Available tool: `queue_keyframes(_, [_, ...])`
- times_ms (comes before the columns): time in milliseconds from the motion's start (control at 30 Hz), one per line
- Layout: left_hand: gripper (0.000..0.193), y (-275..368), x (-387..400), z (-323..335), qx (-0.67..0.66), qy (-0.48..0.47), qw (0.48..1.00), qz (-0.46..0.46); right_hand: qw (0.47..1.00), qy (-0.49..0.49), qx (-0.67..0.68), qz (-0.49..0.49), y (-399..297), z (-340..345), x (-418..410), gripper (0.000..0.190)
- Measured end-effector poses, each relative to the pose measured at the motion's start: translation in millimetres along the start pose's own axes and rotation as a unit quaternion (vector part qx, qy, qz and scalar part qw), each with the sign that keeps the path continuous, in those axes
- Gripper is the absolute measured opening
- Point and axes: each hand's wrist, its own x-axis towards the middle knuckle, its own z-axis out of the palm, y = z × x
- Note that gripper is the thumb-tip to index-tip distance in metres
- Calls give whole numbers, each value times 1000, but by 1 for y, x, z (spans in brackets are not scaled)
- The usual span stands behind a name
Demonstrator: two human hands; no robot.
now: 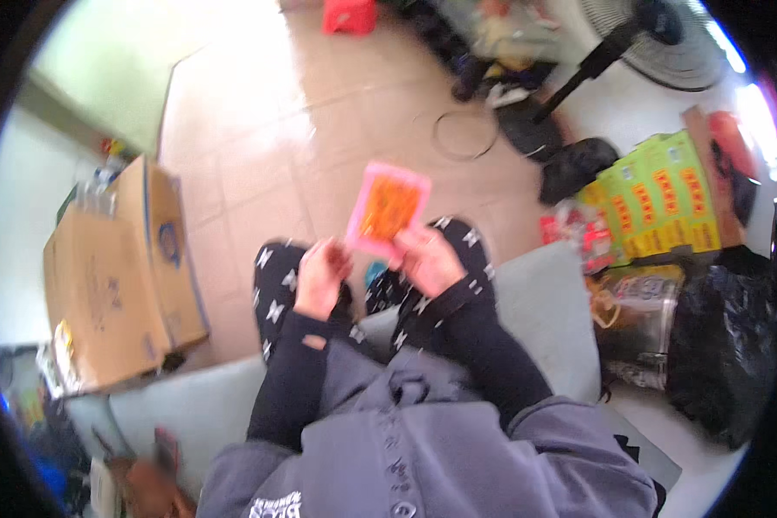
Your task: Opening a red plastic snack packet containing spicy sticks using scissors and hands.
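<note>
A flat pink-edged packet (418,173) with an orange middle, apparently a sealed snack pouch, is held up over my knees. My right hand (429,262) pinches its lower right edge between thumb and fingers. Close by the packet's lower left corner is my left hand (324,275), its fingers curled in. Blur hides whether those fingers touch the corner or hold anything. Both hands hover above my black trousers (275,307) with pale star shapes.
I sit on a pale grey bench (550,311). Cardboard boxes (103,291) stand left. Right are green and yellow cartons (660,194), a black plastic bag (719,349) and a pedestal fan (576,81). A red object (349,16) lies ahead on the tiled floor (265,175).
</note>
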Motion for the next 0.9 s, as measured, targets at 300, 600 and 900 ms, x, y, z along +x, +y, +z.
queue_keyframes(300, [18, -10, 8, -12, -15, -5, 998, -59, 998, 5, -56, 28, 29, -2, -1, 22])
queue_keyframes(600, [27, 0, 6, -4, 34, -43, 998, -37, 998, -14, -46, 48, 24, -3, -2, 25])
queue_keyframes(900, [24, -12, 22, -18, 27, -36, 999, -30, 996, -13, -38, 81, 35, -12, 5, 25])
